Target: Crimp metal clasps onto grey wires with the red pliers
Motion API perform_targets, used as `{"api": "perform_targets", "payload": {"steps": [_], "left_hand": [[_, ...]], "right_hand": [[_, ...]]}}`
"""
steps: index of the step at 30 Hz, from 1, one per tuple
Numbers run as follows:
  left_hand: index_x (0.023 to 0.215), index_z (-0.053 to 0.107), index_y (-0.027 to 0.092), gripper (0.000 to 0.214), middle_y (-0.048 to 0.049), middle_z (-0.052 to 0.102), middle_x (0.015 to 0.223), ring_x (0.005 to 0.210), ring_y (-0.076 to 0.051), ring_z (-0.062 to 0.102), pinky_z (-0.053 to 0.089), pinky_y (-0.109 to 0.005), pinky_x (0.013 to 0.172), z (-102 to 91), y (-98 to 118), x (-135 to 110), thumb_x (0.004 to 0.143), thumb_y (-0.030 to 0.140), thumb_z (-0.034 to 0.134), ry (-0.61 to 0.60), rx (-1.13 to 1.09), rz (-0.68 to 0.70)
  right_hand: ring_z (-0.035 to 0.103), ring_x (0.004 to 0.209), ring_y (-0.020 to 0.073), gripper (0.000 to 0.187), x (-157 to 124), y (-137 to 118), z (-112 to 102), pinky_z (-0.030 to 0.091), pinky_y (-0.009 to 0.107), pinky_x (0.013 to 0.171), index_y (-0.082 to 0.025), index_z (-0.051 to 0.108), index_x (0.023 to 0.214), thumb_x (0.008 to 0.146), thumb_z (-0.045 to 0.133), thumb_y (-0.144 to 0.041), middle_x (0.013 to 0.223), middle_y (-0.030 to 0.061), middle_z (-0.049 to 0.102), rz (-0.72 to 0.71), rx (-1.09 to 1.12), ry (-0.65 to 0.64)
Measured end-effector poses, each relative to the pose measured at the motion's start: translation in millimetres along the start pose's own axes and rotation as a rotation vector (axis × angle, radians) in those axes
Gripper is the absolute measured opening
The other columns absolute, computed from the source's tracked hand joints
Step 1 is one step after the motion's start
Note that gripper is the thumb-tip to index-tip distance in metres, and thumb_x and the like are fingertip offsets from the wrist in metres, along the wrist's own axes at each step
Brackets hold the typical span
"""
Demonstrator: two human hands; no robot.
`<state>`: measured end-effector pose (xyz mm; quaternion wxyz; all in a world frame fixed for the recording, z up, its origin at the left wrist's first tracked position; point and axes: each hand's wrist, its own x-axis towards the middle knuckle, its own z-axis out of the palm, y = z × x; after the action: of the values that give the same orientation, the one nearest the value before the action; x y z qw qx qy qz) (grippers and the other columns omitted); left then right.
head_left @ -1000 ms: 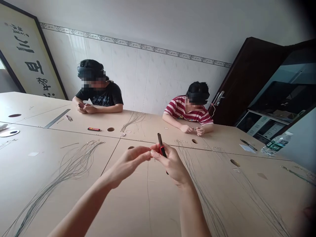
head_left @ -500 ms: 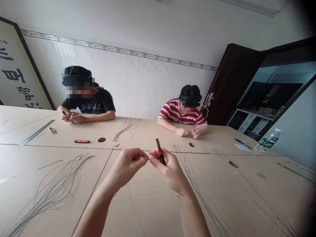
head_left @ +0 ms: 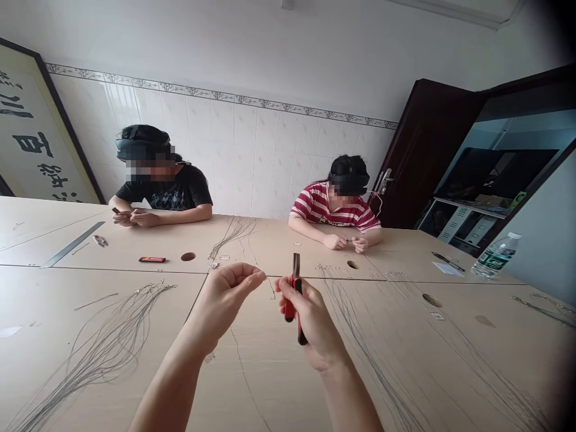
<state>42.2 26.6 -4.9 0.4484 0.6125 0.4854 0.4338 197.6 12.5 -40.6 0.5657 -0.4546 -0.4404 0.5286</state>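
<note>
My left hand (head_left: 227,300) is closed, thumb and forefinger pinching a thin line. The line's short end (head_left: 271,288) sticks out to the right of the fingertips and curls at its tip; whether that curl is a small hook I cannot tell. More thin line (head_left: 245,369) trails below the hand toward the table's near edge. In my right hand (head_left: 310,309) is a pair of small pliers (head_left: 289,309) with red and black handles, jaws pointing up and away from me. The pliers are apart from the line's end.
Bundles of thin lines (head_left: 96,354) lie left, right (head_left: 360,348) and at the far middle (head_left: 231,237). Beyond are a steel ruler (head_left: 74,244), a red and black box (head_left: 152,260) and a water bottle (head_left: 495,255). Two people sit opposite, one in black (head_left: 180,192), one in stripes (head_left: 310,201).
My hands have moved apart. The pliers have turned more upright, showing their handles, and the line's curled end now shows beyond my left fingertips.
</note>
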Motion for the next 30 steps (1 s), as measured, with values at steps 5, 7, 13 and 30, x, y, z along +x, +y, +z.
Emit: {"api": "perform_targets", "payload": {"steps": [5,7,13,30], "left_hand": [[0.075,0.062,0.016,0.034,0.0058,0.044,0.059,0.053,-0.007,0.024,0.022,-0.022,0.05,-7.3,5,-6,0.082,0.05,0.065,0.018,-0.04,0.011],[0.075,0.063,0.016,0.032,0.0057,0.045,0.059,0.053,-0.007,0.027,0.025,-0.02,0.049,-8.0,6,-7,0.083,0.048,0.066,0.009,-0.054,0.007],[0.072,0.062,0.016,0.03,0.0024,0.058,0.06,0.054,-0.008,0.046,0.034,-0.018,0.049,-3.2,5,-8,0.086,0.043,0.063,-0.13,-0.146,-0.006],[0.073,0.062,0.018,0.03,0.0031,0.056,0.057,0.046,-0.007,0.043,0.032,-0.018,0.043,-3.2,9,-8,0.083,0.046,0.066,-0.106,-0.156,-0.017]], "right_hand": [[0.048,0.062,0.0108,0.029,-6,8,14,0.041,0.026,0.06,-0.015,0.065,0.08,0.078,0.072,-0.043,0.075,0.0006,0.055,0.258,0.382,-0.205],[0.048,0.062,0.011,0.028,-7,10,16,0.044,0.027,0.06,-0.014,0.066,0.08,0.079,0.071,-0.041,0.075,0.0007,0.055,0.345,0.534,-0.315],[0.048,0.061,0.0108,0.02,-6,8,15,0.048,0.029,0.061,-0.013,0.066,0.079,0.082,0.068,-0.033,0.076,0.0009,0.057,0.395,0.683,-0.389],[0.048,0.063,0.011,0.017,-5,11,12,0.047,0.03,0.061,-0.012,0.065,0.08,0.088,0.06,-0.025,0.077,0.0014,0.055,0.442,0.722,-0.426]]}}
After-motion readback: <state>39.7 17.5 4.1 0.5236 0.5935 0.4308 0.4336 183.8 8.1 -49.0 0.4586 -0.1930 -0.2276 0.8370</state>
